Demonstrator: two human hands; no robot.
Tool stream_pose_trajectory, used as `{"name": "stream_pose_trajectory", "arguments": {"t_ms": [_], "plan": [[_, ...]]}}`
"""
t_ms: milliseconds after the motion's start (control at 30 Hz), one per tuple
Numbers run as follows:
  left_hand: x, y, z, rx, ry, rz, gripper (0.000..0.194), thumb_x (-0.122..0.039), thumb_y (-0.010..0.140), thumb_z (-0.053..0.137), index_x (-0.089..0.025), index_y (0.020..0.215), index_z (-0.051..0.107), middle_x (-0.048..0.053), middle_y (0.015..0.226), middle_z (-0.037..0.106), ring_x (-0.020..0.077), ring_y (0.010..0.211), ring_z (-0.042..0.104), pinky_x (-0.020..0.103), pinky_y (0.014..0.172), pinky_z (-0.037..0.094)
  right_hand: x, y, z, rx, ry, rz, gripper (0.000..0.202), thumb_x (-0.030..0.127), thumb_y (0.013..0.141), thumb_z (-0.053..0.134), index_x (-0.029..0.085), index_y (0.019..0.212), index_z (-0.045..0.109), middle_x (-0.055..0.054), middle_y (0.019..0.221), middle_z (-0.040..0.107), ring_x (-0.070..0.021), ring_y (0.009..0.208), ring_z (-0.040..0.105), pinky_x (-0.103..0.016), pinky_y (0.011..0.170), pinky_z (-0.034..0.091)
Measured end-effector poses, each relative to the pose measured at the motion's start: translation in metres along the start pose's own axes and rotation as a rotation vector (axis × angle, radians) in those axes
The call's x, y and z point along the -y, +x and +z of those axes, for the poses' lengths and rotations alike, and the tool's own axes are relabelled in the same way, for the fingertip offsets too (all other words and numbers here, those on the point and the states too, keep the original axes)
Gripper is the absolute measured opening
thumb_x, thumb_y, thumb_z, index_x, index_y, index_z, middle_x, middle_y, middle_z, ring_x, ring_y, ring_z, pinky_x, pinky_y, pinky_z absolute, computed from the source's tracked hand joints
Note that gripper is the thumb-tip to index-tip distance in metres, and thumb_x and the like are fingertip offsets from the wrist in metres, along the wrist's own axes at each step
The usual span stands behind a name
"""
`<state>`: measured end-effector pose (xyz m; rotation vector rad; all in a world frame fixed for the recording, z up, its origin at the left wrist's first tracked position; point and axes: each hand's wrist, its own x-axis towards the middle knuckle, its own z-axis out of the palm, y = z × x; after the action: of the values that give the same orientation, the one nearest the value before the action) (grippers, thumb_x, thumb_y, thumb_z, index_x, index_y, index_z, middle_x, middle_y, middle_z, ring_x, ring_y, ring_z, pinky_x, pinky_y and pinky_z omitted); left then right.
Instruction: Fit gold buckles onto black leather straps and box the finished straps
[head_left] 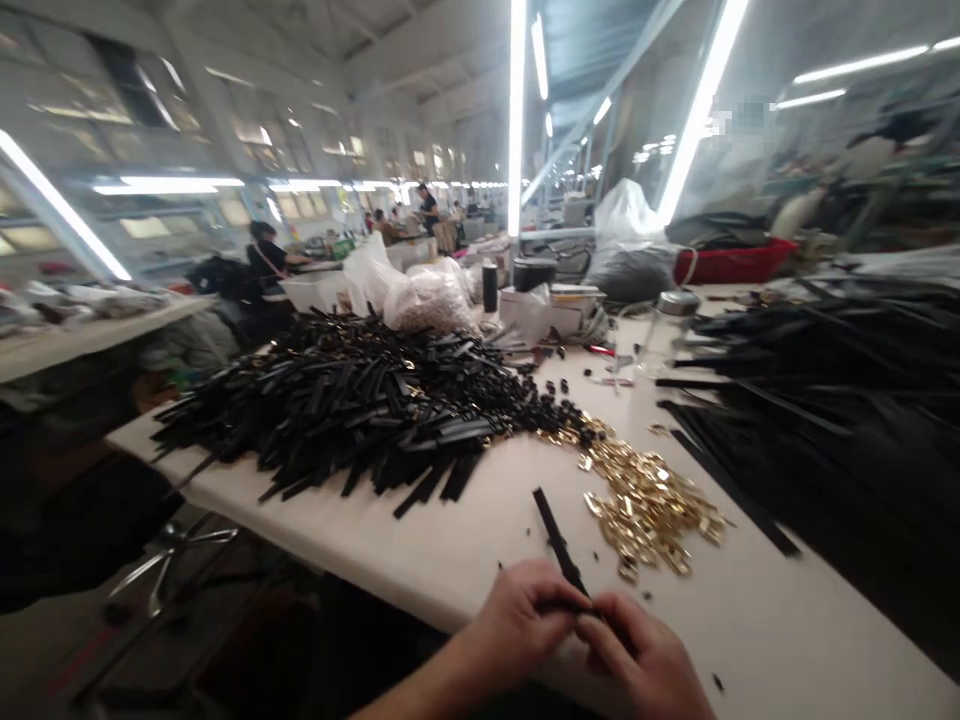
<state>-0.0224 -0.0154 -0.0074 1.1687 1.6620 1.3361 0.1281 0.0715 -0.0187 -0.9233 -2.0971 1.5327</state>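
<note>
Both my hands meet at the near edge of the white table (517,520), pinching one black strap (556,535) between them. The strap's free end points away from me over the tabletop. My left hand (529,620) has its thumb and fingers closed on the strap. Fingertip to fingertip with it, my right hand (637,650) is closed on the strap's near end, which the fingers mostly hide. Just beyond my right hand lies a loose pile of gold metal buckles (652,500). A large heap of short black straps (360,400) spreads to the left.
Long black strips (840,420) cover the table's right side. Farther back stand a glass jar (667,330), plastic bags (427,295), a dark cup (490,288) and a red tray (739,262). A person (270,255) sits at another table. A chair base (169,560) stands below left.
</note>
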Motion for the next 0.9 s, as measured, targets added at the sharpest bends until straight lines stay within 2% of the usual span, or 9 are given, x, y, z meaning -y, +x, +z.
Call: {"name": "stream_pose_trajectory", "arguments": {"t_ms": [100,233,367,433,467,533,633,767,900], "plan": [[-0.011,-0.006,-0.003,0.053,-0.055,-0.004,0.019,-0.023,0.080,0.065,-0.020,0.094,0.077,0.005,0.089,0.073,0.0196,0.084,0.065,0.032,0.082,0.051,0.009,-0.002,-0.002,-0.032,0.073,0.035,0.028,0.047,0.085,0.060,0.020,0.078,0.062,-0.002,0.063,0.064,-0.0176,0.058,0.062,-0.028,0.055,0.051],[-0.016,-0.012,-0.006,0.068,-0.249,-0.138,0.019,-0.031,0.082,0.067,-0.017,0.096,0.066,0.004,0.087,0.072,0.0190,0.081,0.068,0.032,0.076,0.055,0.013,-0.003,0.000,-0.085,0.152,0.042,0.017,0.034,0.085,0.060,0.018,0.079,0.059,0.000,0.062,0.064,-0.0146,0.053,0.062,-0.024,0.049,0.048],[-0.013,-0.013,-0.008,-0.051,-0.339,-0.259,0.030,-0.041,0.078,0.073,-0.017,0.089,0.059,0.001,0.079,0.068,0.0155,0.071,0.068,0.026,0.066,0.054,0.018,-0.006,-0.001,-0.102,0.195,0.016,0.013,0.028,0.085,0.055,0.018,0.077,0.056,0.000,0.063,0.064,-0.0126,0.050,0.061,-0.023,0.049,0.048],[-0.010,-0.009,-0.009,-0.096,-0.379,-0.313,0.038,-0.045,0.077,0.074,-0.016,0.099,0.062,0.001,0.078,0.067,0.0120,0.063,0.063,0.023,0.059,0.049,0.020,-0.007,-0.002,-0.074,0.211,0.010,0.012,0.027,0.085,0.054,0.018,0.076,0.056,0.001,0.063,0.063,-0.0117,0.049,0.060,-0.022,0.048,0.047],[-0.009,-0.006,-0.010,-0.080,-0.398,-0.334,0.043,-0.045,0.077,0.074,-0.015,0.106,0.063,0.001,0.077,0.066,0.0108,0.061,0.061,0.021,0.056,0.047,0.021,-0.007,-0.003,-0.054,0.223,0.006,0.012,0.026,0.085,0.054,0.019,0.076,0.055,0.001,0.062,0.063,-0.0113,0.049,0.059,-0.022,0.048,0.046],[-0.010,-0.002,-0.011,0.040,-0.403,-0.362,0.051,-0.042,0.075,0.076,-0.014,0.117,0.064,0.000,0.072,0.065,0.0095,0.058,0.057,0.021,0.055,0.044,0.022,-0.008,-0.006,-0.008,0.245,-0.005,0.011,0.025,0.085,0.053,0.019,0.076,0.055,0.002,0.061,0.061,-0.0103,0.048,0.057,-0.021,0.047,0.044],[-0.014,0.001,-0.011,0.195,-0.320,-0.347,0.049,-0.033,0.069,0.081,-0.014,0.113,0.069,-0.003,0.065,0.063,0.0095,0.056,0.052,0.022,0.057,0.044,0.022,-0.008,-0.008,0.048,0.268,-0.006,0.011,0.025,0.085,0.052,0.019,0.076,0.054,0.004,0.060,0.059,-0.0091,0.047,0.055,-0.020,0.046,0.042],[-0.018,0.000,-0.005,0.120,-0.240,-0.277,0.034,-0.036,0.072,0.078,-0.015,0.098,0.072,-0.003,0.062,0.061,0.0099,0.054,0.050,0.023,0.055,0.043,0.017,-0.007,-0.008,0.065,0.299,-0.013,0.007,0.024,0.085,0.054,0.019,0.082,0.056,0.003,0.066,0.061,-0.0094,0.051,0.057,-0.021,0.049,0.045],[-0.015,-0.004,-0.001,0.052,-0.236,-0.256,0.033,-0.038,0.074,0.076,-0.014,0.097,0.072,-0.003,0.059,0.060,0.0100,0.054,0.051,0.022,0.054,0.042,0.014,-0.005,-0.005,0.034,0.250,-0.035,0.005,0.022,0.084,0.056,0.018,0.082,0.057,0.003,0.063,0.059,-0.0100,0.051,0.054,-0.021,0.049,0.042]]}}
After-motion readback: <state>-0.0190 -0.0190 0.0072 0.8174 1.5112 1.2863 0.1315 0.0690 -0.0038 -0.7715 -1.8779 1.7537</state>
